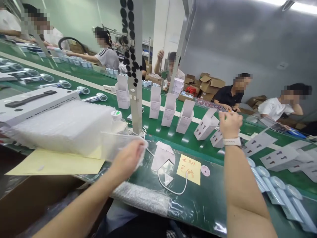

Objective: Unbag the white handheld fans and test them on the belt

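My left hand [129,154] is closed on a translucent plastic bag [111,142], slightly blurred, beside a thick stack of similar clear bags [66,124]. My right hand [230,123], with a white band at the wrist, reaches over the green belt. Its fingers are curled, and what they hold, if anything, is hidden. Just below that hand stands an open white box [217,138] with small printed pictures. To its left is another open white box [205,127]. Several pale blue handheld devices [279,190] lie in a row to the right of my forearm.
A yellow note [190,169] with red writing and a white cable [170,191] lie on the green bench. A metal post [136,99] rises ahead. Several open boxes [169,112] line the belt. More devices [97,97] lie at left. Co-workers [107,56] sit across the belt.
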Tool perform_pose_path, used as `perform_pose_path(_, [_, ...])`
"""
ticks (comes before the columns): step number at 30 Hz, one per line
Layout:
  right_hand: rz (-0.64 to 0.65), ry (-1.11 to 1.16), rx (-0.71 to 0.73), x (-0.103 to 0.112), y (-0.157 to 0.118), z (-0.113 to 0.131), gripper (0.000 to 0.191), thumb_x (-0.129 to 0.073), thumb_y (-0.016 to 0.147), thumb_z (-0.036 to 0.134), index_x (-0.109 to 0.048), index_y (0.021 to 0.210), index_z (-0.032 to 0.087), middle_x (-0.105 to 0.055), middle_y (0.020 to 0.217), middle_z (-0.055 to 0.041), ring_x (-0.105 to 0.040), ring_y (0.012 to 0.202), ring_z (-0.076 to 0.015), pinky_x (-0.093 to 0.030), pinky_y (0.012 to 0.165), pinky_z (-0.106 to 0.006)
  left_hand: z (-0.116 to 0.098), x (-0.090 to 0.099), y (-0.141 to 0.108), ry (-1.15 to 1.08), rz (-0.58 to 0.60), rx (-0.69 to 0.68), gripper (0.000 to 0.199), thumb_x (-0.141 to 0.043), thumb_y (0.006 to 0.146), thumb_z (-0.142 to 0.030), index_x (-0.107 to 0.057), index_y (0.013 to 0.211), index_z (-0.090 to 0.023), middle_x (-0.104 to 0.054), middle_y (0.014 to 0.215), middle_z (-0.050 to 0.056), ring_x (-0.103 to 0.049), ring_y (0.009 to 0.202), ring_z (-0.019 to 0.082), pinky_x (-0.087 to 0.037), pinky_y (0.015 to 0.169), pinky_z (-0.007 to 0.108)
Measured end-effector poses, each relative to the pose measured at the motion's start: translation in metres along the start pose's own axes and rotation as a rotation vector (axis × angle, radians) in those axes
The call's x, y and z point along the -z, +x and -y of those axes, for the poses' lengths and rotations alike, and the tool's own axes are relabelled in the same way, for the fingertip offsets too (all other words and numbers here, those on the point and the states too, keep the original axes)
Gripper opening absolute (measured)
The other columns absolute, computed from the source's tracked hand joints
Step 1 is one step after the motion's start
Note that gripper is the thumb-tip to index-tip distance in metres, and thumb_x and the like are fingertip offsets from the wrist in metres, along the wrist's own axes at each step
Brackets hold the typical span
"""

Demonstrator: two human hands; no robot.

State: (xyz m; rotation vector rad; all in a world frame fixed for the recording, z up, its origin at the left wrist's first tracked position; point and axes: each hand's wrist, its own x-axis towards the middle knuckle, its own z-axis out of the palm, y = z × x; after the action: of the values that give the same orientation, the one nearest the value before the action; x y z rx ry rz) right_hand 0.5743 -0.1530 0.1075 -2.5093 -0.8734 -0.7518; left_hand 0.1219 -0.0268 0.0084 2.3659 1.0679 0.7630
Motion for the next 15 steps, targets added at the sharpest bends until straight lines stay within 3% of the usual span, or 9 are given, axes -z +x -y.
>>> perform_pose_path(2, [-0.037, -0.039, -0.109, 0.027, -0.005, -0.04, 0.045, -0.038, 0.106, 0.042, -0.071, 0.118, 0.015, -0.067, 0.123, -0.0216, -0.057, 0.119, -0.0344, -0.044, 0.095, -0.047, -0.013, -0.043, -0.008, -0.038, 0.173, -0.135, 0.04, -0.033, 0.102, -0.029, -0.067, 0.12, -0.019, -0.075, 0.118, 0.011, -0.072, 0.106, 0.024, -0.057, 0.095, 0.038])
perform_pose_path(4, [-0.024, -0.095, -0.25, 0.048, -0.025, -0.086, 0.046, -0.033, 0.103, 0.035, -0.072, 0.112, 0.012, -0.069, 0.107, -0.0234, -0.061, 0.102, -0.0338, -0.043, 0.085, -0.046, -0.016, -0.072, -0.013, -0.044, 0.298, -0.182, 0.043, -0.034, 0.099, -0.025, -0.071, 0.12, -0.017, -0.074, 0.116, 0.013, -0.073, 0.104, 0.024, -0.058, 0.096, 0.038])
perform_pose_path(6, [0.049, -0.151, -0.38, 0.056, -0.061, -0.125, 0.044, -0.035, 0.098, 0.033, -0.073, 0.102, 0.011, -0.069, 0.094, -0.0254, -0.062, 0.089, -0.0353, -0.043, 0.077, -0.047, -0.014, -0.085, -0.015, -0.024, 0.392, -0.181, 0.044, -0.035, 0.102, -0.027, -0.075, 0.12, -0.017, -0.073, 0.109, 0.013, -0.073, 0.101, 0.024, -0.058, 0.094, 0.037])
perform_pose_path(8, [0.173, -0.186, -0.44, 0.05, -0.105, -0.149, 0.035, -0.047, 0.091, 0.036, -0.074, 0.091, 0.014, -0.069, 0.088, -0.0247, -0.064, 0.085, -0.0377, -0.045, 0.074, -0.048, -0.013, -0.086, -0.014, 0.011, 0.465, -0.186, 0.044, -0.038, 0.103, -0.027, -0.077, 0.12, -0.02, -0.073, 0.105, 0.012, -0.072, 0.103, 0.026, -0.056, 0.094, 0.037])
perform_pose_path(10, [0.272, -0.214, -0.44, 0.036, -0.15, -0.158, 0.037, -0.055, 0.087, 0.041, -0.075, 0.095, 0.011, -0.071, 0.097, -0.028, -0.066, 0.096, -0.044, -0.049, 0.078, -0.051, -0.015, -0.081, -0.013, 0.038, 0.531, -0.2, 0.042, -0.041, 0.102, -0.025, -0.078, 0.119, -0.022, -0.075, 0.104, 0.011, -0.072, 0.105, 0.027, -0.055, 0.093, 0.037])
perform_pose_path(13, [0.361, -0.238, -0.392, 0.016, -0.203, -0.151, 0.059, -0.05, 0.09, 0.042, -0.066, 0.127, 0.0, -0.066, 0.121, -0.0364, -0.064, 0.116, -0.051, -0.051, 0.089, -0.057, -0.024, -0.078, -0.015, 0.045, 0.606, -0.202, 0.04, -0.044, 0.1, -0.022, -0.079, 0.119, -0.023, -0.077, 0.106, 0.012, -0.072, 0.104, 0.029, -0.054, 0.09, 0.038])
perform_pose_path(15, [0.437, -0.222, -0.355, 0.012, -0.224, -0.14, 0.066, -0.043, 0.094, 0.043, -0.056, 0.14, -0.002, -0.067, 0.119, -0.0349, -0.069, 0.109, -0.0482, -0.054, 0.085, -0.055, -0.03, -0.083, -0.017, 0.035, 0.639, -0.19, 0.038, -0.047, 0.099, -0.022, -0.077, 0.122, -0.022, -0.078, 0.11, 0.013, -0.072, 0.108, 0.031, -0.054, 0.093, 0.039])
